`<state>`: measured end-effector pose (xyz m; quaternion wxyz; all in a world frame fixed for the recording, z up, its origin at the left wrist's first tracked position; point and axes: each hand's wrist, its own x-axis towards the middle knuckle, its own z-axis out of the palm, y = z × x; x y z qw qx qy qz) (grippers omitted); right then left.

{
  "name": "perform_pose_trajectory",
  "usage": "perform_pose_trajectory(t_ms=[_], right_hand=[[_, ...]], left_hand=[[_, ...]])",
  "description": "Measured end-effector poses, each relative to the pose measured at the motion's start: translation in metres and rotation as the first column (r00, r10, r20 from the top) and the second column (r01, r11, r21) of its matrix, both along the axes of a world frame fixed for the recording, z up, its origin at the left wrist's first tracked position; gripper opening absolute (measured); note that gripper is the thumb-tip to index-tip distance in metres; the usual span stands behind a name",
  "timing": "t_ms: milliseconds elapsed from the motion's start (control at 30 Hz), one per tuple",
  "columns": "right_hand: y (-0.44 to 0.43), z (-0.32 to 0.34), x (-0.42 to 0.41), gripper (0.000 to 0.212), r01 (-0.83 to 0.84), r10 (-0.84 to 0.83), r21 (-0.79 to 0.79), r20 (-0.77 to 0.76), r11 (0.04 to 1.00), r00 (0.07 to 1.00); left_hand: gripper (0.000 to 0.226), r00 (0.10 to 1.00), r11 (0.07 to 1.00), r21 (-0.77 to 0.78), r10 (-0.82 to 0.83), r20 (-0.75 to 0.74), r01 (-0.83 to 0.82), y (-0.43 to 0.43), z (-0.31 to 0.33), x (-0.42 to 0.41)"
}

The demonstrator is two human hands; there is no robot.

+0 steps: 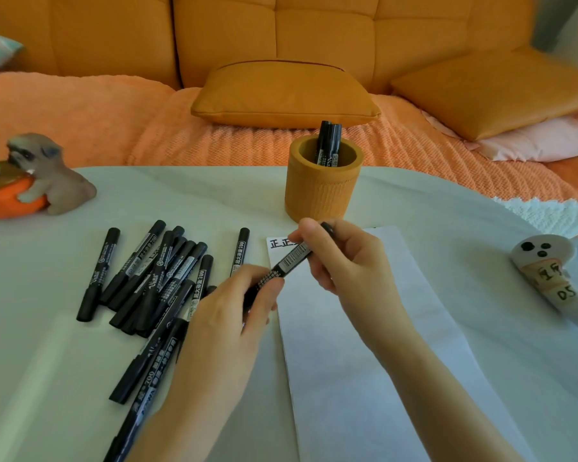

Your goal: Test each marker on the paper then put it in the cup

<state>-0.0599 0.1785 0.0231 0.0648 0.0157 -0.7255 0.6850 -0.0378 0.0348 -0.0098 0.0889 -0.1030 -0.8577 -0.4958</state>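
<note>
- An orange sofa [314,35] with cushions stretches behind the cup [317,191].
- The white table [181,195] bears the cup near its far edge.
- A sheet of paper [364,361] lies in front of the cup, with black characters at its top left corner.
- A loose pile of black markers [154,271] lies to the front left of the cup.
- The left hand [224,321] and right hand [344,261] hang just in front of the cup, and each curls its fingers round one end of the same marker.
- The orange cup holds a few upright black markers [327,141].
- The held marker [292,258] slants above the paper's top left corner.
</note>
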Motion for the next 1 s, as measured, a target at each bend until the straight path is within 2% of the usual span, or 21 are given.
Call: perform_pose_trajectory(t_ms=[167,400,733,867,1000], right_hand=[[-0.001,-0.002,0.002,0.035,0.013,-0.014,-0.013,-0.009,1.000,1.000],[-0.001,-0.003,0.001,0.030,-0.011,0.011,-0.056,0.009,0.998,1.000],[0.001,-0.001,0.002,0.033,-0.045,0.044,-0.095,-0.013,0.994,0.999],[0.001,0.001,0.003,0.037,-0.083,0.097,-0.183,0.067,0.980,0.993],[-0.002,0.000,0.004,0.023,-0.191,0.205,-0.110,0.128,0.975,0.971]], left_hand=[[0.033,0.999,0.997,-0.068,-0.033,-0.020,0.031,0.001,-0.001,-0.001],[0.038,1.000,0.994,-0.107,-0.019,0.009,0.019,0.000,0.004,0.003],[0.037,0.998,0.999,0.008,-0.044,0.053,0.044,-0.001,0.006,0.001],[0.031,0.998,0.999,-0.001,-0.055,0.030,0.055,0.001,0.007,0.002],[0.027,0.996,0.997,0.023,-0.071,0.050,0.070,0.004,0.009,0.001]])
